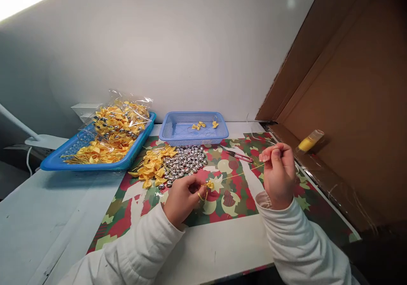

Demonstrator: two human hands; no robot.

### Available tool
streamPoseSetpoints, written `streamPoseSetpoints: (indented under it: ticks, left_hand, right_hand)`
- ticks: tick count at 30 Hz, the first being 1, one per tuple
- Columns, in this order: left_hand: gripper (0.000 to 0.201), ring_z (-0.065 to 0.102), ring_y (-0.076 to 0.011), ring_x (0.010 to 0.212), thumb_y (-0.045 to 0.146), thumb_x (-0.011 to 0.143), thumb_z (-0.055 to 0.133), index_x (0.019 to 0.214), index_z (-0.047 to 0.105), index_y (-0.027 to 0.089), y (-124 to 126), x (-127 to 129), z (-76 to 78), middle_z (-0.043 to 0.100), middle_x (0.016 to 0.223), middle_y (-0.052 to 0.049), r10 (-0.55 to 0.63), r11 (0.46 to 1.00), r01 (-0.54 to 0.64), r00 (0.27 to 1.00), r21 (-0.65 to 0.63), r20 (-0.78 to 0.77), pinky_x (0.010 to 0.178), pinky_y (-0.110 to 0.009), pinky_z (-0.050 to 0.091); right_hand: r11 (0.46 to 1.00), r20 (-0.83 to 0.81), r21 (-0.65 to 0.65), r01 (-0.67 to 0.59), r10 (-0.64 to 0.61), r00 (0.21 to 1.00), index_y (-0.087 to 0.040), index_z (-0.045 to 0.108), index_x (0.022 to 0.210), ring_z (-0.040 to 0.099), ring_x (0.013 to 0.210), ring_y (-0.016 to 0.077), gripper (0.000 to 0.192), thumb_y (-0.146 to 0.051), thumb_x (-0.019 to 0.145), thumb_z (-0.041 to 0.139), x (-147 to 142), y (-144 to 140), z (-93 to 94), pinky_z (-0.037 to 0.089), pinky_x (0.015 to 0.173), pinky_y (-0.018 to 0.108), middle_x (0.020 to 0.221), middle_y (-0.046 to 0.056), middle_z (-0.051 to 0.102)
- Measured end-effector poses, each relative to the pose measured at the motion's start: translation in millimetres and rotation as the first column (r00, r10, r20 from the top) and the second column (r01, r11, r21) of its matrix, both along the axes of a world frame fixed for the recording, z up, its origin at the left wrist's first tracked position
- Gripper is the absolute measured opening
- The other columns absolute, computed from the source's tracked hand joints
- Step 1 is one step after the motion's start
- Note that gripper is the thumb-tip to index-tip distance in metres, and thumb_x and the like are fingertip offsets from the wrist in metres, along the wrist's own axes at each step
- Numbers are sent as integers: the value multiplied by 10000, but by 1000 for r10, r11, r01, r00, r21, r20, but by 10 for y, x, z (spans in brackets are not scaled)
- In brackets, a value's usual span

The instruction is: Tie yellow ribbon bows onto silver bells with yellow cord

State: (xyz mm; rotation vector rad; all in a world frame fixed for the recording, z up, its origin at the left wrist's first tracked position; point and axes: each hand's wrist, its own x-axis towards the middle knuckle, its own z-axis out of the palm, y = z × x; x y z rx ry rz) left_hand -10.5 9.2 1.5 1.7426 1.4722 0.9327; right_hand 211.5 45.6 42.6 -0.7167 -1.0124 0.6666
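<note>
My left hand (184,198) pinches a small yellow ribbon bow (210,185) with a loop of gold cord hanging under it. From the bow a thin yellow thread (237,175) runs taut up to my right hand (280,172), whose fingers are closed on it. Whether a needle is in those fingers is too small to tell. Just beyond my left hand lie a pile of yellow bows (152,166) and a heap of shiny silver bells (186,160). Red-handled thread snips (240,156) rest on the patterned sheet between my hands, farther back.
A blue basket (165,138) with a few bows stands at the back. To its left, a blue tray (92,166) holds many bows and a clear plastic bag (127,102). A yellow thread spool (310,141) sits by the cardboard wall (349,107) at right. Patterned paper (241,204) covers the table.
</note>
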Motion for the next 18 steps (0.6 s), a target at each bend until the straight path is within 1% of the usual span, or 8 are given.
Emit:
streamPoseSetpoints:
  ticks: [4, 7, 10, 11, 12, 14, 16, 18]
  left_hand:
    - [197, 578, -157, 588, 329, 747, 580, 693, 656, 155, 1, -1, 29, 650, 633, -36, -22, 1000, 22, 1000, -8, 11, 550, -251, 442]
    - [209, 564, -150, 578, 344, 742, 594, 673, 647, 153, -4, 12, 41, 640, 618, -32, -30, 998, 34, 997, -48, 76, 537, -245, 428]
    - [215, 542, -131, 532, 349, 705, 639, 625, 609, 152, -1, 19, 41, 610, 564, -12, 9, 990, 22, 975, -136, 222, 509, -232, 414]
    - [217, 538, -124, 521, 349, 690, 656, 617, 598, 152, 2, 20, 42, 604, 553, -6, 29, 985, 21, 958, -172, 286, 504, -227, 414]
    - [221, 537, -118, 514, 347, 675, 673, 612, 592, 151, 6, 21, 45, 601, 545, 0, 51, 978, 24, 936, -207, 349, 500, -221, 415]
    - [226, 539, -109, 513, 343, 648, 706, 617, 602, 145, 12, 24, 53, 606, 547, 5, 91, 964, 36, 886, -263, 454, 499, -210, 419]
    - [231, 547, -102, 524, 338, 625, 736, 629, 626, 135, 14, 31, 63, 617, 562, 3, 115, 954, 53, 844, -295, 524, 506, -201, 428]
    - [238, 554, -99, 530, 337, 611, 758, 646, 650, 128, 8, 37, 74, 627, 572, 0, 127, 947, 73, 811, -314, 571, 512, -196, 437]
  right_hand:
    - [995, -1, -55, -78, 78, 997, -218, 509, 821, 411, 585, 95, 84, -277, 870, 542, -3, -25, 25, 390, 606, 239, 656, -44, 432]
    - [990, 14, -81, -113, 114, 993, -228, 494, 823, 411, 572, 96, 78, -286, 875, 505, -14, -54, 16, 401, 603, 245, 651, -48, 393]
    - [969, 187, -123, -214, 234, 954, -242, 472, 854, 448, 591, 109, 71, -240, 810, 528, -107, -129, -51, 415, 587, 248, 668, -46, 420]
    - [960, 308, -137, -244, 275, 911, -246, 474, 888, 448, 588, 108, 150, -195, 768, 550, -160, -162, -86, 414, 573, 243, 685, -45, 444]
    - [951, 459, -163, -261, 308, 834, -242, 485, 898, 460, 597, 111, 204, -152, 734, 565, -220, -197, -125, 419, 574, 242, 697, -40, 473]
    - [948, 714, -148, -281, 299, 633, -223, 524, 809, 484, 599, 116, 155, -101, 719, 558, -350, -255, -207, 418, 569, 244, 694, -24, 545]
    - [965, 810, -53, -258, 193, 554, -212, 562, 796, 515, 597, 126, 124, -105, 736, 582, -463, -286, -285, 425, 585, 261, 687, -11, 606]
    - [978, 839, 23, -206, 93, 536, -201, 591, 822, 547, 608, 144, 118, -133, 734, 631, -535, -291, -347, 432, 603, 282, 692, 5, 645]
